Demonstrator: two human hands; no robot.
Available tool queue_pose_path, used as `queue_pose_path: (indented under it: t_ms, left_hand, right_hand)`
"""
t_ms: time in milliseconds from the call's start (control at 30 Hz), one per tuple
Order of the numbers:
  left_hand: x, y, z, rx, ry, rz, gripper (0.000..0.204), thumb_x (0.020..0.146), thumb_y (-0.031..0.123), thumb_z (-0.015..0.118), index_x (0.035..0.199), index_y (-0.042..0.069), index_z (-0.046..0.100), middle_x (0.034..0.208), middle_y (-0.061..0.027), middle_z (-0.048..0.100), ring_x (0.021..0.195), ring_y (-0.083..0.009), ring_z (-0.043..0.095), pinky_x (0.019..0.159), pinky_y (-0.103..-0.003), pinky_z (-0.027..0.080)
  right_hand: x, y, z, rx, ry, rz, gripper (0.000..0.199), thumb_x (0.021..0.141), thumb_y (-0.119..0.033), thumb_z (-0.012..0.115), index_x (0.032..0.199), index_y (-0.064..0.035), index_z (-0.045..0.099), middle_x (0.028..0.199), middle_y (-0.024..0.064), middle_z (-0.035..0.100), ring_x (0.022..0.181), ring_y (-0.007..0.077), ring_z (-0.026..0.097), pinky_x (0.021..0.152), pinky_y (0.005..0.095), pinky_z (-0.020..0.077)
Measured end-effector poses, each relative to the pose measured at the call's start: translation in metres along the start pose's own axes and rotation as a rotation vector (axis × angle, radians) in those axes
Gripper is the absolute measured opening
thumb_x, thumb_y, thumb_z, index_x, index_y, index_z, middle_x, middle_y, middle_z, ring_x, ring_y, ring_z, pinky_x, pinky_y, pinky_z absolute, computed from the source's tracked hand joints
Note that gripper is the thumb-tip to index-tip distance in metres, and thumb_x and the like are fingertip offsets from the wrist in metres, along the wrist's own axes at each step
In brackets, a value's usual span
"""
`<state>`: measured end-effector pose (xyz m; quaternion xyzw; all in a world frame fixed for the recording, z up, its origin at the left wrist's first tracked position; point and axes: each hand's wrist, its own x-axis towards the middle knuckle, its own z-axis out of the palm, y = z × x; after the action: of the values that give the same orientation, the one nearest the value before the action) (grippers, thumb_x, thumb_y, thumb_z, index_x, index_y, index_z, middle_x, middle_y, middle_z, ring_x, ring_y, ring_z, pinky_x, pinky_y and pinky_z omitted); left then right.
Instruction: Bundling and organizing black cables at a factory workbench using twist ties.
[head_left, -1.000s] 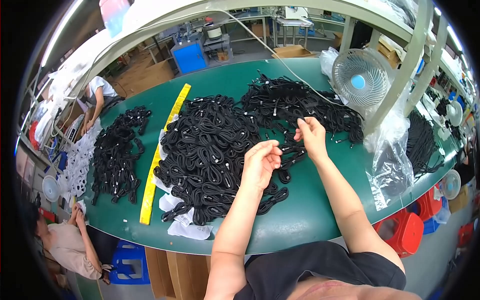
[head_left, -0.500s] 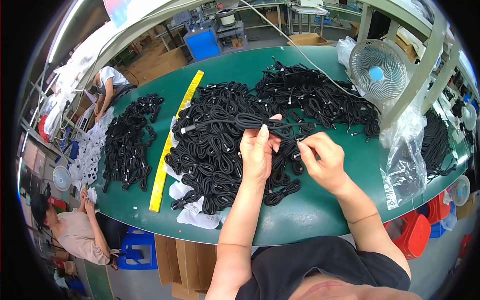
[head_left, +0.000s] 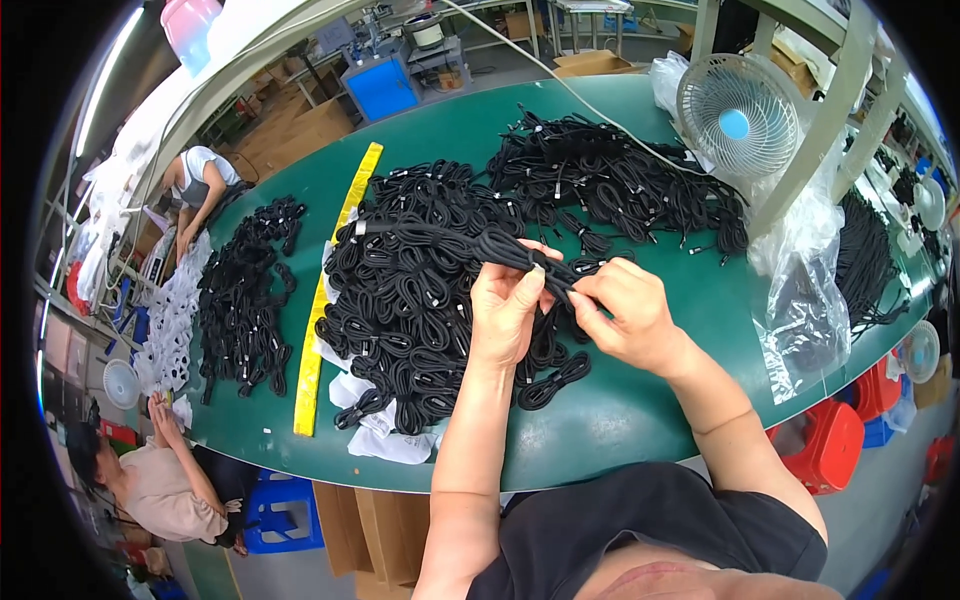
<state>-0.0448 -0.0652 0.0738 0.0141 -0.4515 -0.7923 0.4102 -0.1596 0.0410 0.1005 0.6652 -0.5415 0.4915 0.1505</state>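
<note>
A coiled black cable [head_left: 503, 247] is gripped in my left hand [head_left: 503, 315], thumb on top and fingers curled beneath. One end of this cable, with a silvery plug, sticks out to the left over the pile. My right hand [head_left: 635, 312] pinches the coil's right end, its fingertips close to my left thumb. What lies right under those fingertips is hidden. Beneath both hands spreads a large pile of coiled black cables [head_left: 400, 290]. One separate coil [head_left: 556, 381] lies on the green table [head_left: 630, 430] near my right wrist.
A yellow strip [head_left: 334, 300] divides the pile from more black cables [head_left: 245, 300] at left. Further cables [head_left: 610, 180] lie at the back, beside a fan [head_left: 738, 115] and clear plastic bags [head_left: 800, 320]. Two people [head_left: 165, 485] [head_left: 205, 185] sit at the left. Red stools [head_left: 828, 445] stand at right.
My right hand has moved in toward my left and now pinches the coil's end beside it. The coil tilts more down to the right. The view has shifted slightly.
</note>
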Motion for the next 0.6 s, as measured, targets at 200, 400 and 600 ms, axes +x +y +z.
queue_pose_path:
  t_ms: [200,400,600]
  left_hand:
    - [-0.006,-0.014,0.000,0.065,-0.083,-0.160,0.025,0.081,0.011,0.064,0.104,0.004,0.055,0.096,-0.0054,0.059,0.073,-0.0088,0.054,0.055,-0.020,0.042]
    - [0.001,-0.008,-0.004,-0.024,0.004,-0.103,0.028,0.084,0.013,0.060,0.110,0.003,0.052,0.099,-0.0075,0.060,0.075,-0.0097,0.055,0.058,-0.021,0.043]
    - [0.002,-0.017,-0.004,0.123,-0.003,-0.101,0.031,0.088,0.016,0.056,0.115,0.002,0.051,0.096,-0.0041,0.060,0.074,-0.0064,0.053,0.063,-0.019,0.040]
  right_hand:
    - [0.000,0.001,0.001,-0.026,0.044,0.023,0.009,0.067,0.000,0.064,0.072,-0.0025,0.057,0.061,0.0070,0.052,0.053,0.0221,0.051,0.047,0.0321,0.0418]
    - [0.007,-0.012,-0.008,-0.135,-0.061,0.116,0.012,0.068,-0.004,0.065,0.077,-0.0026,0.056,0.065,0.0069,0.053,0.057,0.0234,0.054,0.052,0.0331,0.0448]
    - [-0.003,-0.004,-0.008,0.036,-0.161,0.227,0.012,0.070,-0.005,0.064,0.075,-0.0028,0.054,0.067,0.0077,0.054,0.060,0.0250,0.056,0.055,0.0343,0.0459]
